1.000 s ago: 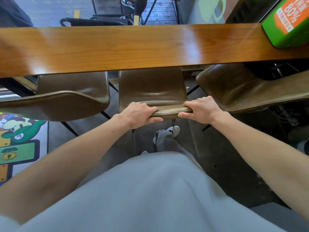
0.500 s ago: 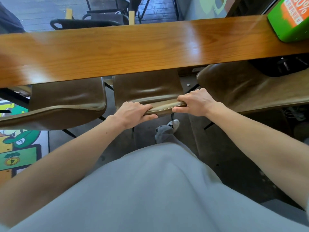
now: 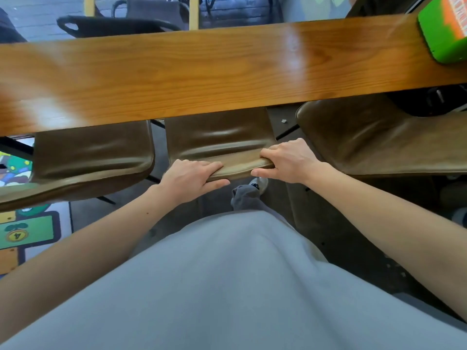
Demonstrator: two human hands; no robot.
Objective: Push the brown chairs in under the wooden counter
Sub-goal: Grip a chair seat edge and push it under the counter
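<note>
Three brown chairs stand along the wooden counter (image 3: 202, 72). The middle brown chair (image 3: 217, 137) has its seat partly under the counter's near edge. My left hand (image 3: 190, 179) grips the left part of its backrest top, fingers over the front and thumb behind. My right hand (image 3: 288, 160) grips the right part of the same edge. The left brown chair (image 3: 91, 155) and the right brown chair (image 3: 366, 140) flank it, each with its seat partly under the counter.
A green box (image 3: 444, 29) with orange print sits on the counter's right end. A colourful floor graphic (image 3: 22, 231) lies at the left. Dark chairs (image 3: 113, 24) stand beyond the counter. My grey-clad leg and shoe (image 3: 249, 192) are behind the middle chair.
The middle chair has slid forward, further under the counter, with both hands still gripping its backrest. The view has moved closer to the counter.
</note>
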